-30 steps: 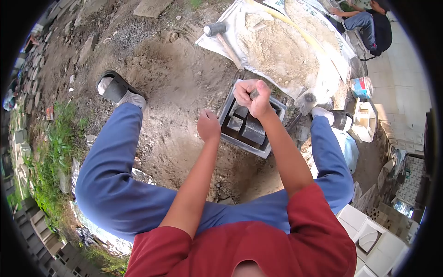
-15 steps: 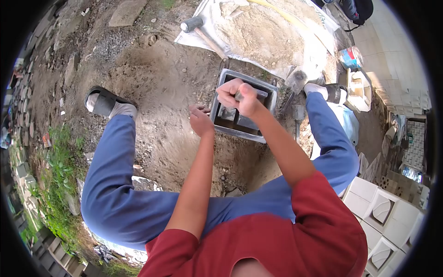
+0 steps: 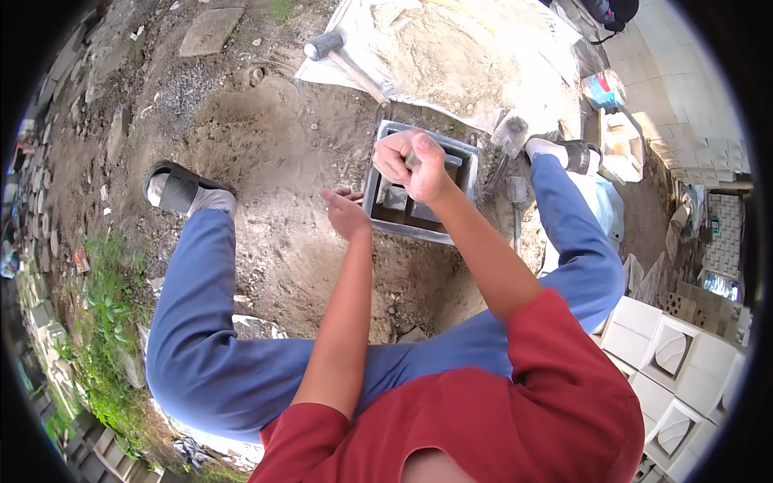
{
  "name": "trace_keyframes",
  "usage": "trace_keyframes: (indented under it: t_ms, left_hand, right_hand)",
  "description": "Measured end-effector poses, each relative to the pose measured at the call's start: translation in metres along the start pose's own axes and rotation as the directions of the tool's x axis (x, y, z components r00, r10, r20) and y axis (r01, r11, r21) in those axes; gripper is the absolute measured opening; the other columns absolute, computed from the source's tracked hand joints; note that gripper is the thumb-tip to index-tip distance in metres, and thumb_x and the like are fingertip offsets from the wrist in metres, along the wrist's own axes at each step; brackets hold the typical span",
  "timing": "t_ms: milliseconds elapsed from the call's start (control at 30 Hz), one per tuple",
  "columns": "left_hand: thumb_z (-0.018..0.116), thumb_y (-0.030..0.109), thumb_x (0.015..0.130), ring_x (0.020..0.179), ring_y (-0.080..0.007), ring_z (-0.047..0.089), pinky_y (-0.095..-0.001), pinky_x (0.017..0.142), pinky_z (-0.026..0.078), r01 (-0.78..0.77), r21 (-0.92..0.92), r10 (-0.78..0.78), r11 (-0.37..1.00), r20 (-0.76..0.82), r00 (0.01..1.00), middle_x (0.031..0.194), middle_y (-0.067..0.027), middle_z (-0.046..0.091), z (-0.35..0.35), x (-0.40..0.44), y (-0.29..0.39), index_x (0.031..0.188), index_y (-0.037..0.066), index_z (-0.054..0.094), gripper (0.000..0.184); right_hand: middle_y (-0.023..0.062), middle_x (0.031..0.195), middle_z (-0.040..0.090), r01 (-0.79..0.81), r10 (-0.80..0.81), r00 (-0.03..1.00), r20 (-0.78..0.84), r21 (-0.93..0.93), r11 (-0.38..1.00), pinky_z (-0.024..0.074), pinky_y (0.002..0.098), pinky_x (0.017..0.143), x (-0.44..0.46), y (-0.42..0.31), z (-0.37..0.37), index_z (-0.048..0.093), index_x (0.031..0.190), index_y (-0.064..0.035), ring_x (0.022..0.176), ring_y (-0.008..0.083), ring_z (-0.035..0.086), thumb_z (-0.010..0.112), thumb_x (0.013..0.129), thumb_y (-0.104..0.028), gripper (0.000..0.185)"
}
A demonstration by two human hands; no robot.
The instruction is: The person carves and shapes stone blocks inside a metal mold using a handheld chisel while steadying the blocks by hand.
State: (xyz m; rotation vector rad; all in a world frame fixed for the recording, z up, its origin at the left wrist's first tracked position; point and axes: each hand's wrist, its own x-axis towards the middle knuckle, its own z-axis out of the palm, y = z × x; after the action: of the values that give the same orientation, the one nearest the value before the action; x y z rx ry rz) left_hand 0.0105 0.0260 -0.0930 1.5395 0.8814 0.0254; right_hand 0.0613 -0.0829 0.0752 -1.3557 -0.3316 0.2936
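Observation:
My right hand point(image 3: 412, 165) is closed in a fist above a grey rectangular box frame point(image 3: 411, 232). Something greyish shows between its fingers, too small to name. Inside the frame are dark inner parts with a lighter square block point(image 3: 393, 197), partly hidden by the hand. My left hand point(image 3: 348, 216) is beside the frame's left edge, fingers apart, with nothing visible in it. Behind the frame lies a mallet point(image 3: 324, 46) with a wooden handle, its head on the ground near a white sheet.
Pale sand point(image 3: 451, 60) is heaped on the white sheet. Right of the frame are a dusty tool point(image 3: 510, 133) and a small trowel-like tool point(image 3: 517, 190). A bucket point(image 3: 602, 88), a pale moulded block point(image 3: 620, 145) and stacked white blocks point(image 3: 632, 330) stand at the right.
The view has shifted, so the ground and frame sit further left and higher. My left hand's fingers have spread from a more closed shape. My right hand stays in a fist over the frame.

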Motion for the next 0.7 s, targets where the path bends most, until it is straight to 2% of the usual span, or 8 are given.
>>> trace_keyframes:
  t_ms: [100,133,200,300,400,433,567,700]
  left_hand:
    - [0.015,0.062,0.105,0.078,-0.028,0.069,-0.0395,0.079,0.051,0.018,-0.008,-0.018,1.0,-0.009,1.0,0.078,-0.0121,0.074,-0.005,0.0,-0.005,0.093,0.0,0.065,0.08]
    - [0.015,0.063,0.104,0.081,-0.0273,0.069,-0.0387,0.081,0.05,-0.008,0.009,0.008,1.0,0.002,1.0,0.08,-0.012,0.074,-0.003,-0.001,0.001,0.094,-0.001,0.064,0.082]
    - [0.015,0.062,0.105,0.079,-0.0288,0.069,-0.0394,0.08,0.051,-0.031,0.036,0.031,0.999,0.007,1.0,0.08,-0.0137,0.073,-0.003,-0.003,0.012,0.095,-0.002,0.064,0.081]
    - [0.014,0.059,0.106,0.079,-0.0289,0.07,-0.0406,0.078,0.051,-0.002,0.023,0.002,1.0,0.011,1.0,0.077,-0.0104,0.074,-0.001,0.001,0.0,0.092,0.0,0.066,0.079]
    - [0.014,0.06,0.106,0.079,-0.0284,0.069,-0.0402,0.078,0.05,-0.024,0.001,0.024,1.0,-0.006,1.0,0.076,-0.0102,0.073,-0.002,-0.001,0.002,0.091,0.001,0.065,0.08]
    - [0.014,0.06,0.106,0.079,-0.0284,0.069,-0.0402,0.078,0.05,-0.035,-0.005,0.035,0.999,0.006,0.999,0.076,-0.0102,0.073,-0.001,-0.002,0.004,0.091,0.001,0.065,0.08]
    - [0.013,0.061,0.105,0.08,-0.0294,0.069,-0.0401,0.081,0.05,-0.012,0.07,0.01,0.997,0.029,1.0,0.079,-0.0124,0.072,-0.004,-0.003,0.0,0.092,-0.001,0.064,0.081]
    - [0.013,0.061,0.105,0.082,-0.0301,0.069,-0.0417,0.081,0.05,-0.041,0.055,0.042,0.998,-0.016,0.999,0.079,-0.011,0.073,-0.003,-0.003,0.004,0.091,0.001,0.064,0.08]
  right_hand:
    - [-0.0031,0.048,0.03,0.037,-0.038,0.999,0.018,0.048,0.998,0.018,0.0271,0.042,-0.013,0.02,0.001,0.031,0.05,-0.0102,0.043,0.0096,0.03,0.044,0.082,-0.085,0.082]
    - [-0.0028,0.049,0.031,0.139,-0.146,0.987,0.071,0.095,0.986,0.0175,0.0272,0.042,-0.011,0.026,0.007,0.031,0.05,-0.0102,0.043,0.0096,0.03,0.042,0.083,-0.086,0.083]
    - [-0.0025,0.049,0.032,-0.023,0.023,1.0,-0.009,0.045,0.999,0.0177,0.0268,0.042,-0.009,0.023,-0.003,0.03,0.05,-0.0102,0.044,0.0096,0.03,0.042,0.082,-0.088,0.085]
    - [-0.0025,0.05,0.031,0.056,-0.057,0.998,0.001,0.069,0.996,0.0181,0.0268,0.043,-0.012,-0.011,0.007,0.029,0.05,-0.0105,0.044,0.0096,0.029,0.042,0.081,-0.089,0.085]
    - [-0.0027,0.049,0.03,0.045,-0.045,0.999,0.004,0.016,0.999,0.0182,0.0269,0.043,-0.024,0.034,0.006,0.029,0.05,-0.0111,0.044,0.0095,0.028,0.041,0.081,-0.09,0.086]
    - [-0.003,0.048,0.029,0.137,-0.137,0.985,0.1,0.004,0.991,0.0177,0.0272,0.042,-0.023,0.031,0.01,0.028,0.05,-0.0113,0.043,0.0097,0.029,0.039,0.08,-0.091,0.086]
    - [-0.0033,0.047,0.029,-0.015,0.016,0.997,-0.075,0.012,1.0,0.0178,0.0267,0.042,-0.016,0.004,0.01,0.029,0.049,-0.011,0.043,0.0094,0.03,0.04,0.077,-0.093,0.088]
    - [-0.0024,0.048,0.028,0.131,-0.128,0.99,0.054,-0.047,0.99,0.0183,0.027,0.044,-0.027,0.036,0.009,0.03,0.05,-0.01,0.044,0.01,0.03,0.037,0.085,-0.087,0.085]
